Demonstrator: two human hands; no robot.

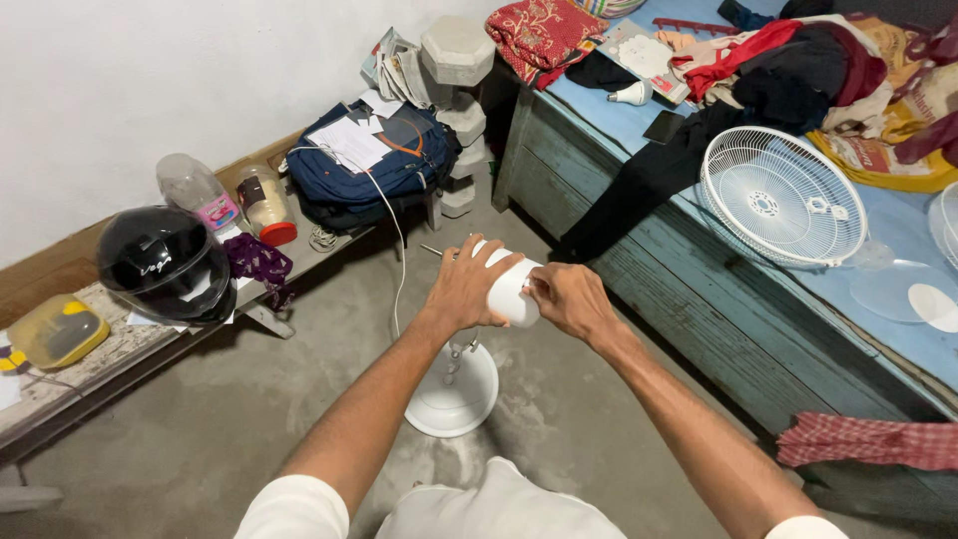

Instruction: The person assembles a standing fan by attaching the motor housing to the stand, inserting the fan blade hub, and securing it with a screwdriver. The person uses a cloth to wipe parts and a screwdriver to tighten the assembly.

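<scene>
One helmet (165,262), one backpack (384,155), one fan grille (781,197) — perhaps two plastic jars (267,205) on the bench.

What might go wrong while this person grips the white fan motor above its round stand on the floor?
The white motor housing, clasped by the left hand and right hand, might topple with its round base, which looks small. The white cord trailing to the bench could snag a foot. The fan grille lies close to the blue table's edge and might slide off.
</scene>
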